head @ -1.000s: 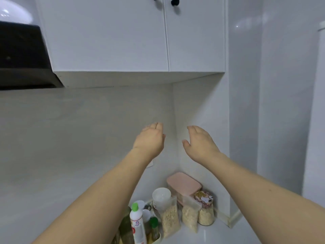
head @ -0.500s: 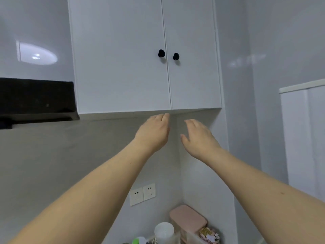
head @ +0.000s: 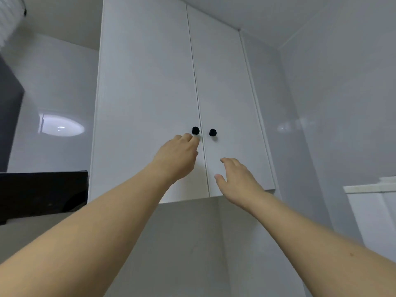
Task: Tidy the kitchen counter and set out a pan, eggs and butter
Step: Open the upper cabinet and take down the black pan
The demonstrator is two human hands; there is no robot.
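A white wall cabinet (head: 150,93) with two closed doors fills the upper middle of the head view. Each door has a small black knob: the left knob (head: 195,130) and the right knob (head: 212,132). My left hand (head: 177,156) is raised with its fingertips just below the left knob, empty. My right hand (head: 237,181) is lower, in front of the right door's bottom part, fingers spread and empty. No pan, eggs or butter are in view.
A black range hood (head: 42,191) juts out at the left, with a white ribbed duct (head: 9,18) at the top left corner. Glossy white tiled walls surround the cabinet. A white fridge top (head: 372,189) shows at the right edge.
The view has tilted up from the counter corner to the wall cabinet. Both hands have risen from below the cabinet to its doors, the left one reaching the left knob.
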